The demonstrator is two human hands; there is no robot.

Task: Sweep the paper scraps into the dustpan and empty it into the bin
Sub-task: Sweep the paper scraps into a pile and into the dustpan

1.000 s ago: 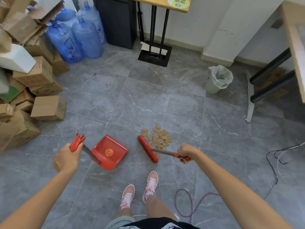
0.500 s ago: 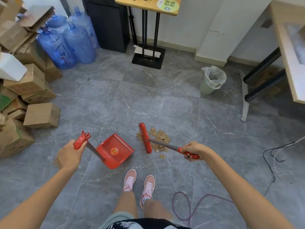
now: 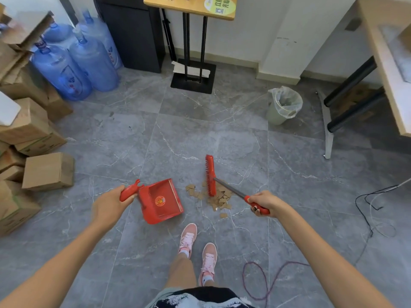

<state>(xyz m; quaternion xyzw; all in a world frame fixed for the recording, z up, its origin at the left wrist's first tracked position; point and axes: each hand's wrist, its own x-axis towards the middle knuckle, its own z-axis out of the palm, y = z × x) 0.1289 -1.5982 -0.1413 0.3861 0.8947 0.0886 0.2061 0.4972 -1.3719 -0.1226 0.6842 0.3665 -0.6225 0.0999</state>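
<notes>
Grey marbled tile floor [image 3: 200, 134]; cardboard boxes [image 3: 47, 171] and water jugs [image 3: 93, 61] left, lined bin [image 3: 284, 105] by wall. Left hand [image 3: 109, 207] grips red plastic dustpan [image 3: 161, 201]. Right hand [image 3: 264, 202] clasps broom [image 3: 210, 175], bristles on brown scraps [image 3: 216, 197] just beside dustpan.

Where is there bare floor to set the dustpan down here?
Bare tiles run from the paper scraps up to the stand base, between the water bottles and the bin. Crowded: cardboard boxes along the left, cables on the right.
</notes>
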